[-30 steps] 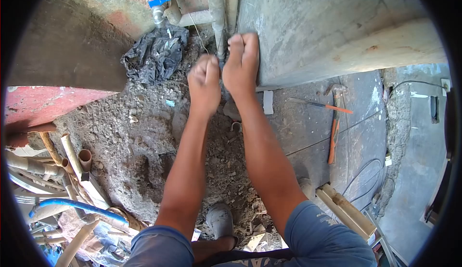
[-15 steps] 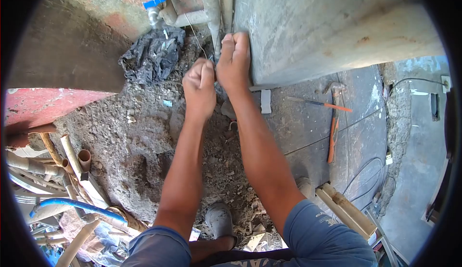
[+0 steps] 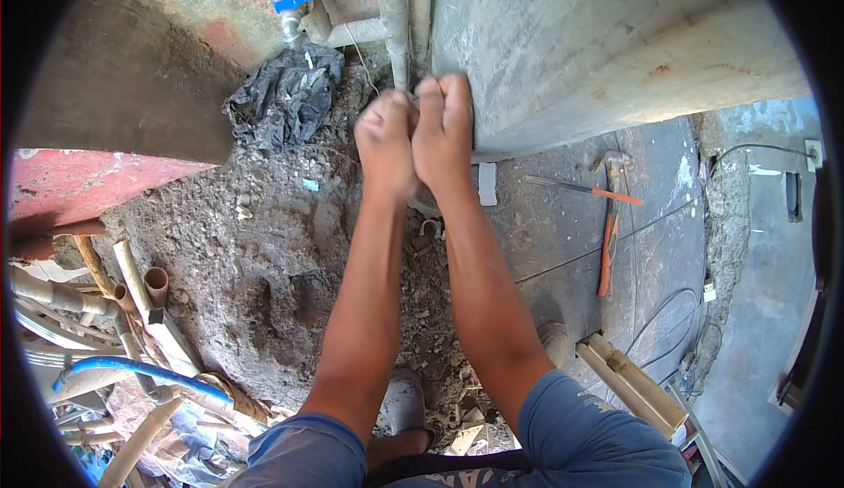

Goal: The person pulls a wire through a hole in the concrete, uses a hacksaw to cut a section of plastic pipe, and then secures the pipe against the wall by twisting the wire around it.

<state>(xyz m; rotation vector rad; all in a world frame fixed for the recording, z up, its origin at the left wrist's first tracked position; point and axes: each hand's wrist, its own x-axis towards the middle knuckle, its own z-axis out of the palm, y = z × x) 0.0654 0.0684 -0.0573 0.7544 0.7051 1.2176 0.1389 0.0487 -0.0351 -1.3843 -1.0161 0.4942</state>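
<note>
My left hand (image 3: pixel 385 141) is closed in a fist just below the grey vertical pipe (image 3: pixel 392 13), slightly smeared by motion. A thin wire (image 3: pixel 359 53) runs down from the side pipe (image 3: pixel 359 32) to its fingers. Pressed close beside it, my right hand (image 3: pixel 442 136) is also closed, against the corner of the concrete block (image 3: pixel 563 57). Whatever lies inside the right fingers is hidden. Left of the hands, a crumpled black plastic bag (image 3: pixel 286 101) lies under a tap with a blue handle (image 3: pixel 293 0).
On the dark slab to the right lie a hammer (image 3: pixel 608 242) with an orange handle and a thin tool with an orange grip (image 3: pixel 618 196). A small white piece (image 3: pixel 487 185) sits by the block. Pipe offcuts (image 3: pixel 156 286) pile up at lower left, beside rough soil (image 3: pixel 237 286).
Both hands have moved down and slightly right, and the left hand has come up against the right one. More of the vertical pipe shows above them.
</note>
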